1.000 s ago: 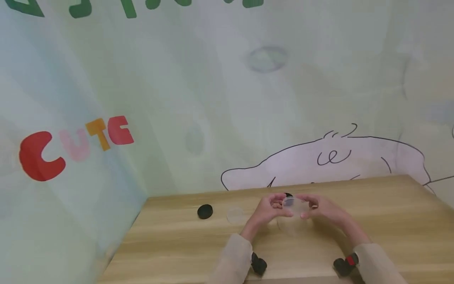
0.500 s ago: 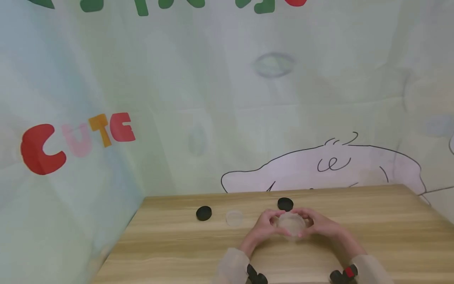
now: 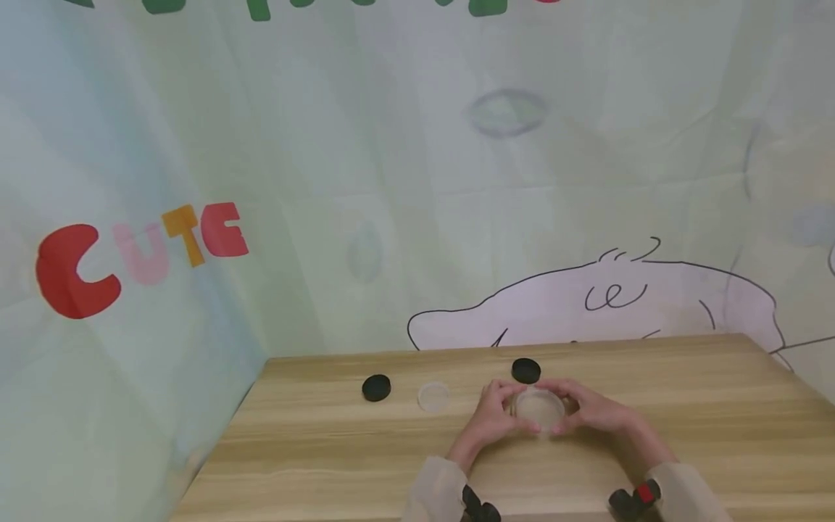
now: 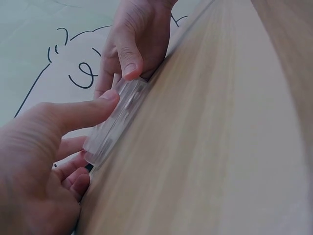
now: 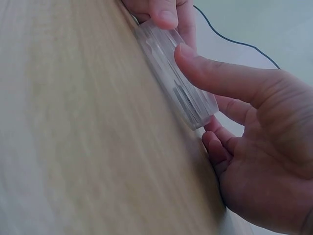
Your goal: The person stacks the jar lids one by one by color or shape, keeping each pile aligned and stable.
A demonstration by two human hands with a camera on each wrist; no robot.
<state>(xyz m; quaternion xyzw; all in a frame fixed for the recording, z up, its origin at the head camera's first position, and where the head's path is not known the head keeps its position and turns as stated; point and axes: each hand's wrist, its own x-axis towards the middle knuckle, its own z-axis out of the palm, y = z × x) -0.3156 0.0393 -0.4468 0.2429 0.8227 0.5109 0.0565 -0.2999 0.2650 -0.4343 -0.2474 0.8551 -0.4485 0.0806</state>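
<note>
A clear, shallow round plastic container [image 3: 540,407] lies on the wooden table between my two hands. My left hand [image 3: 492,416] curves around its left side, the thumb on the near edge and fingers on the far edge. Mirroring it, my right hand [image 3: 590,409] grips the right side, its fingertips almost meeting the left ones. Seen edge-on in the left wrist view, the clear container [image 4: 115,122] shows stacked, layered walls. In the right wrist view the thumb of my right hand [image 5: 264,127] rests on the container's upper rim.
Just behind the hands lies a black round cap [image 3: 526,370]. Further left are a thin clear disc [image 3: 433,396] and another black round cap [image 3: 376,388]. The wooden table [image 3: 313,449] ends at a printed cloth backdrop [image 3: 365,181].
Both hands have come down and nearer with a tilted clear round piece, which now sits level at the table. The black cap behind, partly covered before, is uncovered. The head view shifted slightly.
</note>
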